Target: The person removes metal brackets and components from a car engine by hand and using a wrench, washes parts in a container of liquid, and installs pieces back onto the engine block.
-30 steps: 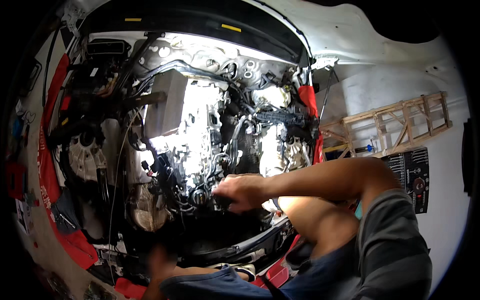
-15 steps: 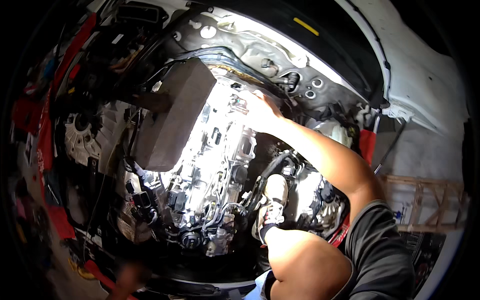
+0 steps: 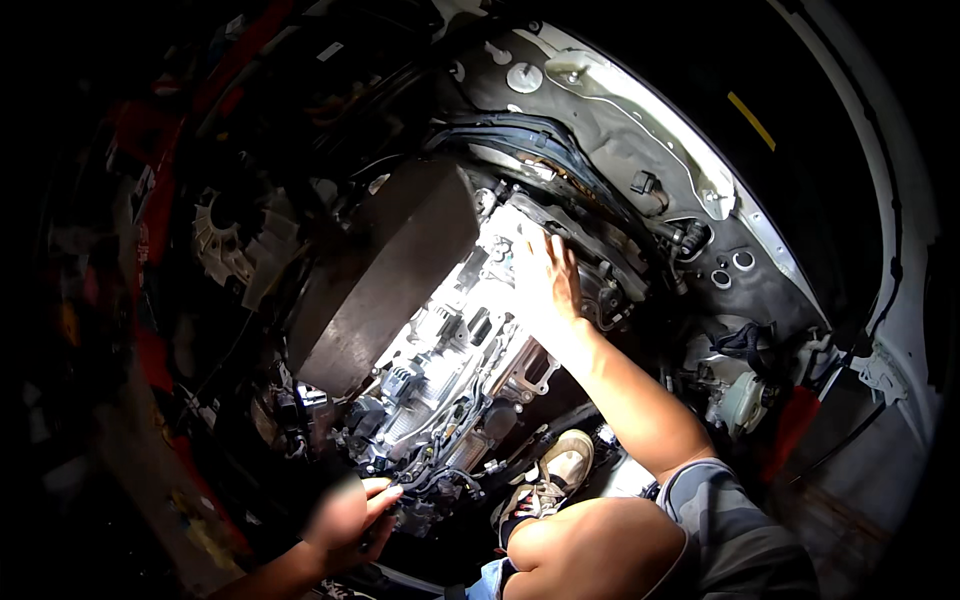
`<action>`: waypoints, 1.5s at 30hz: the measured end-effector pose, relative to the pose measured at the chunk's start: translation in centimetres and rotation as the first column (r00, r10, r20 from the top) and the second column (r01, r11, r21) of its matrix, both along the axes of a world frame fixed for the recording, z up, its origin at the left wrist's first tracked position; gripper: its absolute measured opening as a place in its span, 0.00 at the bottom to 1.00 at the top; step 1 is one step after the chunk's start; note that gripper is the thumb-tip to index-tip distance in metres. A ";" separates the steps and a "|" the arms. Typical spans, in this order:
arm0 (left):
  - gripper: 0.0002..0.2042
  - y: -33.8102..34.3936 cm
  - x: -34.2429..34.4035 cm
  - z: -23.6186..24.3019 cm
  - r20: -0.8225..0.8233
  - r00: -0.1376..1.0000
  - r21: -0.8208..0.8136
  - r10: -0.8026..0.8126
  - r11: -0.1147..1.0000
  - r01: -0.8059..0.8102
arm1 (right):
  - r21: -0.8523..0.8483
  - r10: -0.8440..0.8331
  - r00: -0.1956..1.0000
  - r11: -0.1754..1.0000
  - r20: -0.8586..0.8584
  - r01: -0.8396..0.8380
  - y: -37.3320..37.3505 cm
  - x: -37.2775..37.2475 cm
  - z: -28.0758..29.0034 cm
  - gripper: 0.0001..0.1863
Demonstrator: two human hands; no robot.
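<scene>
Silver metal of the engine (image 3: 450, 370) gleamed in the middle of the car's open bay, under a dark flat cover (image 3: 375, 275). The right hand (image 3: 545, 275) lay open, fingers spread, on the engine's upper end. The left hand (image 3: 350, 515) curled around dark hoses (image 3: 425, 490) at its lower end, beside a tan shoe (image 3: 560, 465).

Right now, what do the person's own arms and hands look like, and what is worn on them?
Both hands are bare, no gloves. The right hand leads to a bare forearm and a short grey sleeve at the upper arm. The left hand is blurred and its forearm looks bare, with no sleeve showing. No watch or rings can be made out.
</scene>
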State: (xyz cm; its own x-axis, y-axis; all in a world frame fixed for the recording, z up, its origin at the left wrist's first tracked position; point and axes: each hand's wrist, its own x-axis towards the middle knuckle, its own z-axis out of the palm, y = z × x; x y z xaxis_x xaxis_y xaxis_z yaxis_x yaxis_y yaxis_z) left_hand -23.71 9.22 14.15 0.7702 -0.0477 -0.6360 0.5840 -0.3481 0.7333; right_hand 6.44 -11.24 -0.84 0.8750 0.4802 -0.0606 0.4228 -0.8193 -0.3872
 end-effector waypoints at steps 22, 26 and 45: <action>0.19 -10.1 8.2 -7.0 0.521 0.617 -0.360 0.590 0.807 -0.468 | -0.267 -0.029 0.965 0.963 -0.260 -0.043 2.3 0.0 3.2 0.37; 0.25 -10.3 9.6 -5.9 0.384 0.653 -0.505 0.653 0.741 -0.443 | -0.224 0.068 0.959 0.965 -0.277 -0.133 1.2 0.3 3.2 0.38; 0.16 -12.3 14.7 -6.1 0.188 0.956 -0.137 0.227 0.970 -0.203 | 0.506 0.204 0.979 0.845 -0.004 -0.174 -10.4 -11.3 8.1 0.36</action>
State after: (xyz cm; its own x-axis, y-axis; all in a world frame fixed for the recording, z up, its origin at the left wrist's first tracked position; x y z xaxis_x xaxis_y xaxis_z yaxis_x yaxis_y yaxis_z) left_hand -9.01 -3.10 8.10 0.8814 0.0696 -0.4672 0.4723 -0.1373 0.8707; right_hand -4.87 -21.60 7.21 0.7666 0.6144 0.1867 0.5150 -0.4147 -0.7502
